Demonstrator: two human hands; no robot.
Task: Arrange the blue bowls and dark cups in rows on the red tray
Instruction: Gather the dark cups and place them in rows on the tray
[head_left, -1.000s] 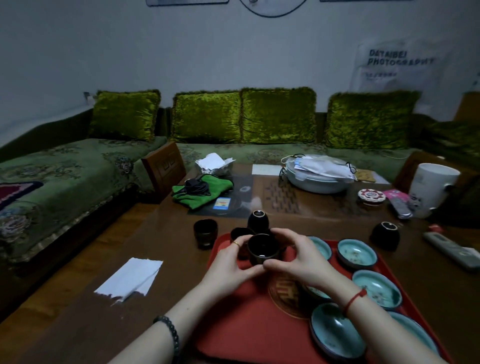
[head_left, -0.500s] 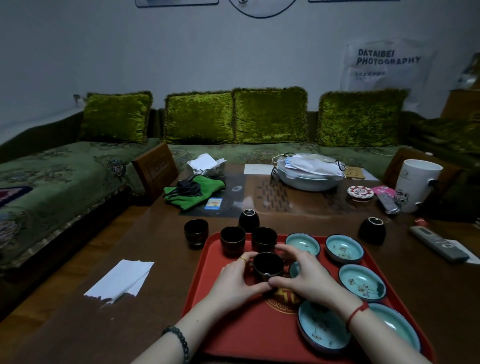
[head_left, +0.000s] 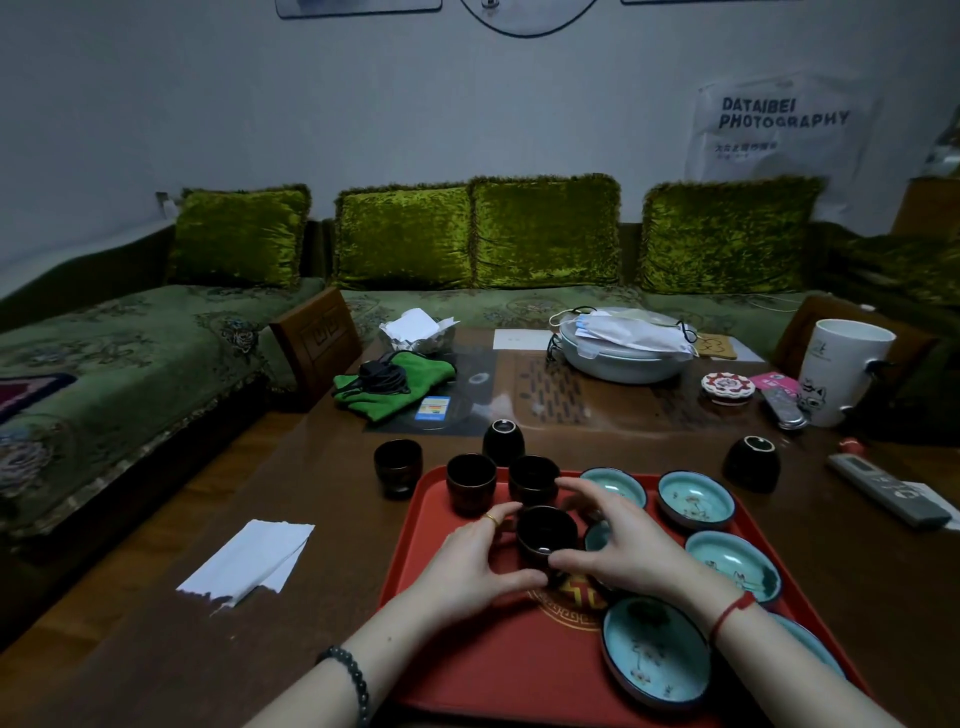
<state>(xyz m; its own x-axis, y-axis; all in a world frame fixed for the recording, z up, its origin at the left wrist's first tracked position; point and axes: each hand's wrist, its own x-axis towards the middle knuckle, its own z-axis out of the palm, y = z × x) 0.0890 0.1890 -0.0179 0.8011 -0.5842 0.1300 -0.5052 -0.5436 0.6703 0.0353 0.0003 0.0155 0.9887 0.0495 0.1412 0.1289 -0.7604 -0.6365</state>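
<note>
Between both hands — left hand (head_left: 470, 558) and right hand (head_left: 626, 543) — a dark cup (head_left: 546, 530) sits in a closed two-sided grip near the red tray (head_left: 467, 649) middle, upright, mouth up, axis vertical. Right fingers arch just over a blue bowl (head_left: 597, 535) — a nudge there could knock it or the two cups behind.

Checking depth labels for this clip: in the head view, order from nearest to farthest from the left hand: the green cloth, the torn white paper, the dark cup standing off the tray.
1. Dark cup, just left of the red tray, beyond the left hand.
2. Torn white paper, on the table at left.
3. Green cloth, far back.
</note>
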